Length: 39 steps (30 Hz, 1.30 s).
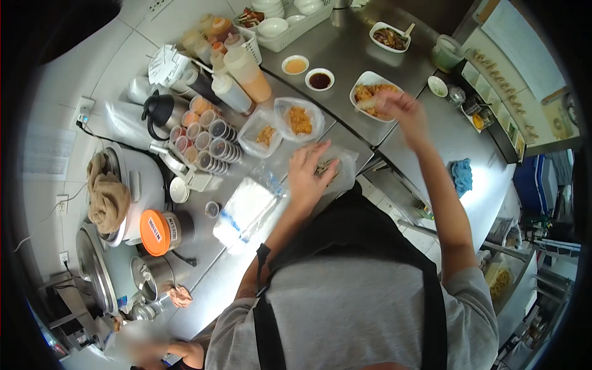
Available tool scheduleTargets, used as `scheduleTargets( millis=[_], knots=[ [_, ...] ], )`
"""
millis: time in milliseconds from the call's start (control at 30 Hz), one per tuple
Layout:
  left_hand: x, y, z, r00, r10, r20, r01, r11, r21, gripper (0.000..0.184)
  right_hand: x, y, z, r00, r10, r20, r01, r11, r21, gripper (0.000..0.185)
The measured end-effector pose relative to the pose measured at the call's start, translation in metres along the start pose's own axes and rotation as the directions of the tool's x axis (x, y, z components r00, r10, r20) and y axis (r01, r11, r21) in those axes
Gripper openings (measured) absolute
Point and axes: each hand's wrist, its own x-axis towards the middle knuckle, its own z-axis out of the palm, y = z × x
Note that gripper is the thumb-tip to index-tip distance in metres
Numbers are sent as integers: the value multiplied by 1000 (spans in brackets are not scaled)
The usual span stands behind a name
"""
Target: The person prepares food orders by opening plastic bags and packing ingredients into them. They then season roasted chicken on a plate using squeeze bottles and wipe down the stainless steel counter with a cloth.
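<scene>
My left hand (310,176) rests at the near plastic-lined bowl (344,166), its fingers apart over the rim; dark and pale bits show inside. Over the white dish of orange-brown food (368,94) hangs my right hand (404,114), fingertips drawn together, and what they hold, if anything, is too small to make out. Two more lined bowls stand beyond my left hand, one with orange crumbs (300,120), the other with paler crumbs (266,135). Small bowls of yellow sauce (295,65) and dark sauce (320,80) lie farther back.
Squeeze bottles (246,72), lidded sauce cups (203,139) and a black-topped jug (166,114) stand left. Plastic bags (250,213) lie beside my left forearm. A blue cloth (460,177) is at right, a dish with a spoon (390,39) at the back. Another person's arm (188,353) shows lower left.
</scene>
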Motion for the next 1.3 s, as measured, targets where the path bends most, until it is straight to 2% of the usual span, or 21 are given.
scheduleTargets(
  millis=[67,167,433,533,633,733,800,933,1000,1100,1233,1300],
  knots=[
    [4,3,8,1000,-12,28,12,1000,-28,35,50,-2,-32,976,-200,-86,178,960,-215,24],
    [7,6,14,998,-26,55,27,999,-21,31,112,21,-67,973,-221,-63,155,834,-530,22],
    [27,4,30,988,-148,36,147,989,15,26,178,92,-80,993,-89,71,114,772,-625,30],
    [40,4,46,964,-249,91,257,962,-90,25,186,98,-85,994,-77,83,110,833,-542,36],
    [56,-1,73,913,-363,185,400,888,-229,27,175,89,-96,990,17,-140,-96,809,-580,41],
    [68,-28,108,862,-432,265,491,842,-222,34,163,106,-139,993,17,-113,-77,832,-549,43],
    [83,-42,128,776,-520,356,612,757,-228,39,141,108,-161,985,117,-125,-169,782,-599,46],
    [104,-67,164,601,-569,561,796,487,-359,39,107,129,-190,921,337,-193,-386,850,-359,42],
    [110,-70,175,619,-563,547,782,500,-372,35,95,124,-195,891,421,-170,-452,854,-256,39],
    [122,-68,185,640,-586,497,762,568,-311,30,84,129,-199,913,355,-200,-390,904,-176,32],
    [148,-63,189,675,-598,433,729,633,-262,27,79,128,-200,947,290,-137,-316,919,-234,28],
    [171,-72,189,680,-581,447,726,618,-302,28,78,128,-201,961,257,-104,-276,918,-286,28]
  ],
)
